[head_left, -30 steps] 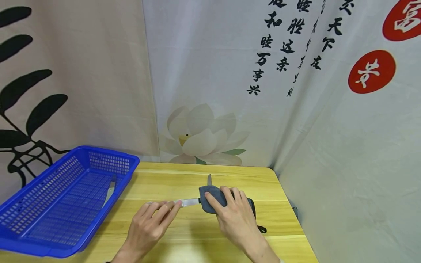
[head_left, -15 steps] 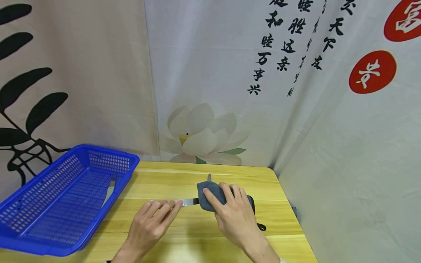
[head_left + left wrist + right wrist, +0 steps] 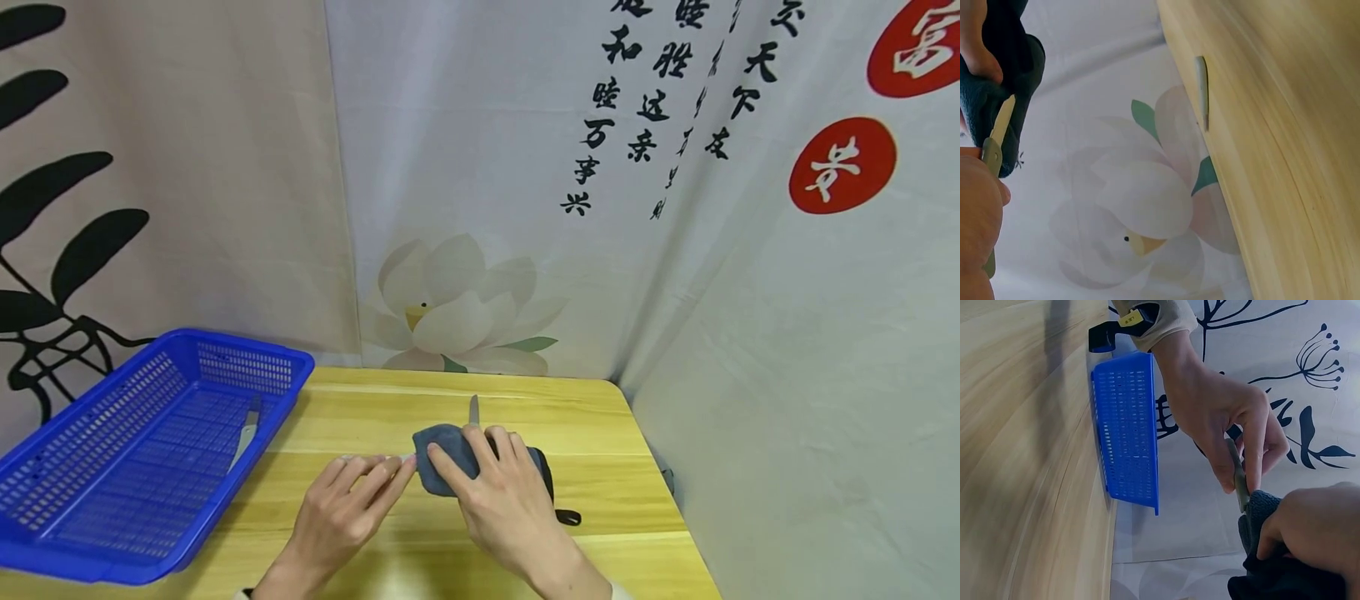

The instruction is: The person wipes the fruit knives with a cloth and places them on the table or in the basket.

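My left hand (image 3: 337, 512) pinches the handle of a small knife (image 3: 1001, 125) low over the table. Around its blade, my right hand (image 3: 510, 512) grips a dark blue-grey cloth (image 3: 437, 435), thumb on top. From the head view the blade is hidden by the cloth; the left wrist view shows part of it against the fabric. The cloth reaches close to my left fingertips. Behind my right hand a second knife (image 3: 474, 409) lies on the table, its lower part covered from above.
A blue plastic basket (image 3: 296, 367) stands on the left, with another light-handled knife (image 3: 246, 433) inside. The wooden table (image 3: 600, 450) runs up to a printed curtain (image 3: 480, 150) behind it and another side on the right. A black loop (image 3: 568, 517) hangs from the cloth.
My right hand has slid left with the cloth, covering the blade that showed between the hands. The left hand has stayed in place. More of the second knife is now visible.
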A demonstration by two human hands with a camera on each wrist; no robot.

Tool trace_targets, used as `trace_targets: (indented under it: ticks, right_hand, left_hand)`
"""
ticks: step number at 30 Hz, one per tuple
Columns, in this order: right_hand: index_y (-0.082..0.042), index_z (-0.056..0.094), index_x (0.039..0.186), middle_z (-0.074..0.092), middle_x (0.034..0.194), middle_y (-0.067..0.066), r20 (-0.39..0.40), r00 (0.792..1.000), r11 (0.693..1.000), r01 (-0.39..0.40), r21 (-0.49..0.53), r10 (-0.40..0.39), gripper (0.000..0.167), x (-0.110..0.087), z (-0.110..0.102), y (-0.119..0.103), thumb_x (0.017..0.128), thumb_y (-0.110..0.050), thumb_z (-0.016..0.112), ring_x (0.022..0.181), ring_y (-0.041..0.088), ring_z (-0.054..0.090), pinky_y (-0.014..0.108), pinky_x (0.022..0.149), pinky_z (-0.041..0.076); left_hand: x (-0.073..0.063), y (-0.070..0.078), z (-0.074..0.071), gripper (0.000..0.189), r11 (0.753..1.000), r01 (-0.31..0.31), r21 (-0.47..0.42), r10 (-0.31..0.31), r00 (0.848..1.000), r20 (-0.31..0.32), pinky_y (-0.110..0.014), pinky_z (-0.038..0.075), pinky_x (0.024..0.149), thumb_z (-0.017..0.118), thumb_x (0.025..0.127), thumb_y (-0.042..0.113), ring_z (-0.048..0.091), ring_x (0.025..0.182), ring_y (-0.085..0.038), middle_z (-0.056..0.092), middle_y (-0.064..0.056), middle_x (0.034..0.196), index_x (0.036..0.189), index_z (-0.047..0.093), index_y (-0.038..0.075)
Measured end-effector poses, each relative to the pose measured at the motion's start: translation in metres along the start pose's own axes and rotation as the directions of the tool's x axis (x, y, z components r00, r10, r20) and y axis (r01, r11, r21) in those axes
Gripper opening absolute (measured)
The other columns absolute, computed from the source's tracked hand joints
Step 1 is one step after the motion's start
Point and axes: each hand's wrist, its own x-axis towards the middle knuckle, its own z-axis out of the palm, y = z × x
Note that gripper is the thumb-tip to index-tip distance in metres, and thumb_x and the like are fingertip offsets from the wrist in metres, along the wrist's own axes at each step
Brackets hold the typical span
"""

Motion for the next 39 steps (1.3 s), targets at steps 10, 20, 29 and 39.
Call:
trace_targets:
  ticks: [10,20,29,39]
  right_hand:
    - [-0.038,0.071,0.147,0.070,0.135,0.010,0.032,0.999,0.999,-0.040,0.010,0.039,0.052,-0.006,-0.001,0.010,0.098,-0.025,0.082,0.111,0.030,0.064,0.041,0.094,0.057]
    - [-0.036,0.070,0.147,0.069,0.133,0.012,0.036,0.996,0.997,-0.081,0.005,0.080,0.054,-0.013,0.003,0.023,0.096,-0.026,0.086,0.110,0.033,0.065,0.041,0.091,0.056]
    - [-0.034,0.071,0.147,0.068,0.134,0.014,0.054,0.991,0.992,-0.124,0.011,0.123,0.056,-0.029,0.007,0.039,0.095,-0.023,0.088,0.109,0.034,0.063,0.044,0.090,0.055]
    - [-0.033,0.068,0.154,0.069,0.137,0.014,-0.008,0.989,0.984,-0.147,0.096,0.149,0.069,-0.029,0.004,0.034,0.090,-0.020,0.092,0.112,0.033,0.061,0.045,0.091,0.055]
  left_hand:
    - [0.003,-0.001,0.000,0.037,1.000,0.007,0.009,-0.007,1.000,-0.015,-0.032,0.051,0.059,0.054,0.118,0.003,0.066,0.073,-0.023,0.078,-0.007,0.088,0.104,0.088,0.007]
    - [0.002,-0.007,-0.001,0.035,1.000,0.009,0.023,-0.009,1.000,-0.028,-0.033,0.051,0.058,0.056,0.118,0.007,0.067,0.072,-0.024,0.079,-0.007,0.087,0.104,0.088,0.007]
    - [0.003,-0.012,-0.002,0.033,1.000,0.010,0.010,-0.009,0.998,-0.064,-0.034,0.051,0.058,0.057,0.116,0.004,0.067,0.072,-0.025,0.079,-0.008,0.086,0.103,0.087,0.006]
    - [-0.001,-0.010,-0.005,0.035,1.000,0.001,0.018,-0.001,1.000,0.002,-0.033,0.051,0.060,0.055,0.117,0.006,0.068,0.074,-0.024,0.079,-0.007,0.088,0.105,0.088,0.007]
